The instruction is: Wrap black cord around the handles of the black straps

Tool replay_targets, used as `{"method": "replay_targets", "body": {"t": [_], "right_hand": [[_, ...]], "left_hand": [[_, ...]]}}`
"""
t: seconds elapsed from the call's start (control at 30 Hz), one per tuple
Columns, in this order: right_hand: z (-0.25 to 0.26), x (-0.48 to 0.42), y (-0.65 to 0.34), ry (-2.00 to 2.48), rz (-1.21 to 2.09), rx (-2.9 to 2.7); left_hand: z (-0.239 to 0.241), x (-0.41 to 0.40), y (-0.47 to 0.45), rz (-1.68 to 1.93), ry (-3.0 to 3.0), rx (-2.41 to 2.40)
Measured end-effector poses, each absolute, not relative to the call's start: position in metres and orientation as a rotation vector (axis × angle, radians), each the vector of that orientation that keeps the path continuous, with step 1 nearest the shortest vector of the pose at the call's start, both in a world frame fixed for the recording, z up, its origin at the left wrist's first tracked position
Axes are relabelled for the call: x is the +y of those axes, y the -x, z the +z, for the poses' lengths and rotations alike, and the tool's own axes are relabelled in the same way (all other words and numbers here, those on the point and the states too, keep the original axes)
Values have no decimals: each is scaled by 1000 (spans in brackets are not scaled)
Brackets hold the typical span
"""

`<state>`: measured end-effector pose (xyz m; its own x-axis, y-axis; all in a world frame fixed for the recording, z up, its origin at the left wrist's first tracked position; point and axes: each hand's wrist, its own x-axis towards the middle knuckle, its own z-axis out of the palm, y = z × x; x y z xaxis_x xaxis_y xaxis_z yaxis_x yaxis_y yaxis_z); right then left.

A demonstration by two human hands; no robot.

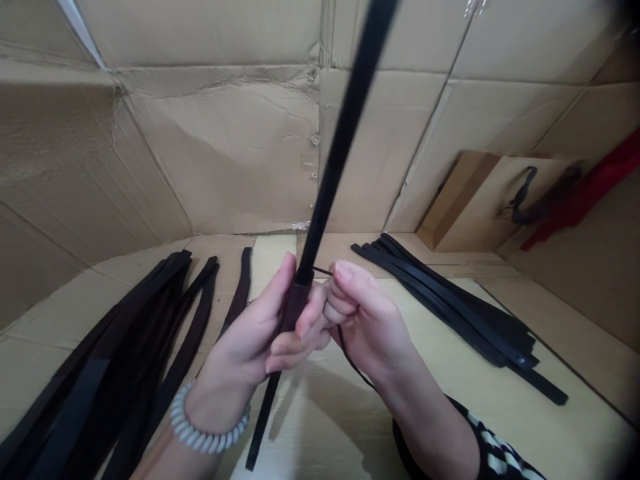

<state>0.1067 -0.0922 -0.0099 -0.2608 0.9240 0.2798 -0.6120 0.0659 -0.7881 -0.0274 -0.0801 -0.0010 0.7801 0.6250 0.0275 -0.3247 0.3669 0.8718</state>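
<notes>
My left hand is closed around a long black strap, gripping it at a dark brown sleeve-like section. The strap's upper part rises out of the top of the view, and its lower end hangs below the hand. Right beside it, my right hand is closed in a pinch on a thin black cord. One stretch of the cord runs from the strap to my right fingertips, and the rest hangs below that hand. The fingers of both hands touch or nearly touch.
A pile of dark straps lies at the left, with a single strap nearer the middle. Another bundle of black straps rests on the table at the right. Cardboard walls surround it, and a paper bag stands at the back right.
</notes>
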Motion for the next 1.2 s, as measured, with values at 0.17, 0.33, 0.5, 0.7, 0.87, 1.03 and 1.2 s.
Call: {"method": "replay_targets", "body": {"t": [0.17, 0.33, 0.5, 0.7, 0.87, 1.03, 1.2], "right_hand": [[-3, -100, -104, 305, 1679, -877], [-2, -106, -108, 206, 1724, -865], [0, -105, -118, 377, 1522, -1082], [-7, -95, -125, 522, 1249, -1367], [-16, -78, -120, 707, 1080, -1221], [-18, -72, -118, 621, 962, -1198], [-19, -79, -118, 801, 829, -1160]], "left_hand": [[8, -87, 25, 598, -1036, 262], [8, -89, 33, 569, -998, 157], [9, -92, 44, 655, -1110, 227], [12, -95, 37, 1195, -1818, 947], [-2, -88, 29, 1366, -2459, 1435], [-12, -82, 24, 1343, -2745, 1620], [-10, -82, 21, 1215, -2678, 1602]]}}
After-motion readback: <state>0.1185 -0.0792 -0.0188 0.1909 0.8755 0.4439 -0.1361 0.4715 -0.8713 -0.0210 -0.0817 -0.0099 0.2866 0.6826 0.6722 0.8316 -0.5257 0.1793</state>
